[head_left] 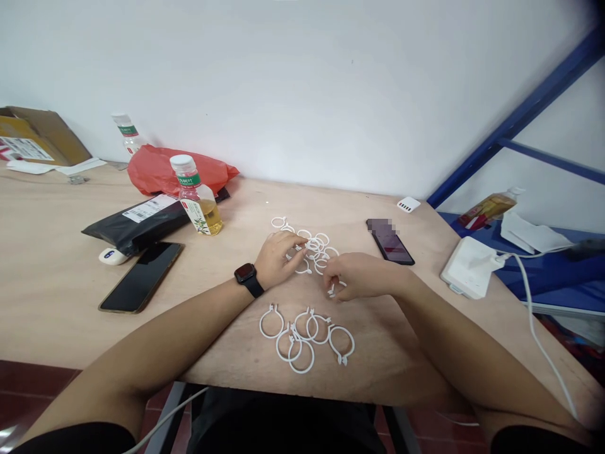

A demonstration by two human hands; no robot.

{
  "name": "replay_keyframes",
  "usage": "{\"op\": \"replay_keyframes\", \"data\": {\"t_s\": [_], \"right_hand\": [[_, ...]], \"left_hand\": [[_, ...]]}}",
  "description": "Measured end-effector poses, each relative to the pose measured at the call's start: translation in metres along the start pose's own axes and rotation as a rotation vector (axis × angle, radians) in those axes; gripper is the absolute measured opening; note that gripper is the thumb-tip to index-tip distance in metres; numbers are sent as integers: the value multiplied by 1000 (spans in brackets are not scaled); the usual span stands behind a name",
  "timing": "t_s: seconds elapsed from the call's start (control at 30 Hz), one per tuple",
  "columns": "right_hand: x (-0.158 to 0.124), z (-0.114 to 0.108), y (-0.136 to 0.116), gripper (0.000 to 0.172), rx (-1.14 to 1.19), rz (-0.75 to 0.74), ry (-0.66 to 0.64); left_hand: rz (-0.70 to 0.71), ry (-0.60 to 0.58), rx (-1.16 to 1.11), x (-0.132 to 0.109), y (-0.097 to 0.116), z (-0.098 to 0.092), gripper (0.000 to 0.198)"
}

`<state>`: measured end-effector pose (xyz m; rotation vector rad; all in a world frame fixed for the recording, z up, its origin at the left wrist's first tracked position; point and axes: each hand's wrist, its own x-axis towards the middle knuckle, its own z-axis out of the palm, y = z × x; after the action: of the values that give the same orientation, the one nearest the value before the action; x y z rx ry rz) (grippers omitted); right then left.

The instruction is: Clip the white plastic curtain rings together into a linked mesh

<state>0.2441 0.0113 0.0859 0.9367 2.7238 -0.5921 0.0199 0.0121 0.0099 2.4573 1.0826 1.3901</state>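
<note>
My left hand (278, 257), with a black watch on its wrist, rests on the wooden table (57, 284) with its fingers pinched on a white plastic ring at the edge of a far pile of rings (317, 243). My right hand (353, 276) is curled, its fingers closed on another white ring (333, 290) just right of the pile. A second group of several closed white rings (302, 334) lies near the table's front edge, below both hands.
A black phone (142, 276) and a white mouse (112, 256) lie at the left by a black parcel bag (137, 224), a bottle of yellow drink (198, 198) and a red bag (161, 169). Another phone (390, 242), a white adapter (469, 267) with cable and a blue frame (515, 120) are at the right.
</note>
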Motion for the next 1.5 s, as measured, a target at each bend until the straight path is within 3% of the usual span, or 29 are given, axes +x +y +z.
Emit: {"op": "replay_keyframes", "data": {"t_s": [0.1, 0.23, 0.43, 0.57, 0.77, 1.0, 1.23, 1.37, 1.5], "right_hand": [[5, 11, 5, 16, -26, 18, 46], [13, 16, 8, 17, 53, -110, 200], [28, 23, 7, 6, 425, -142, 761], [36, 39, 9, 10, 559, -139, 896], [40, 49, 12, 19, 699, -181, 907], [37, 48, 7, 23, 774, -197, 780], [39, 49, 8, 12, 316, -99, 1039], [44, 54, 16, 10, 56, -10, 953], [46, 56, 11, 9, -24, 39, 888]], "left_hand": [[42, 9, -13, -1, 0, 0, 18], [101, 10, -35, -1, 1, 1, 17], [188, 10, -29, 0, 5, -2, 17], [192, 58, -15, 1, 6, -4, 19], [210, 54, -18, -1, 2, -4, 17], [206, -25, -74, -3, -3, -3, 18], [71, 42, -81, 0, 1, -6, 22], [42, 56, -93, 1, 3, -8, 21], [41, 45, -77, 0, 2, -8, 22]]}}
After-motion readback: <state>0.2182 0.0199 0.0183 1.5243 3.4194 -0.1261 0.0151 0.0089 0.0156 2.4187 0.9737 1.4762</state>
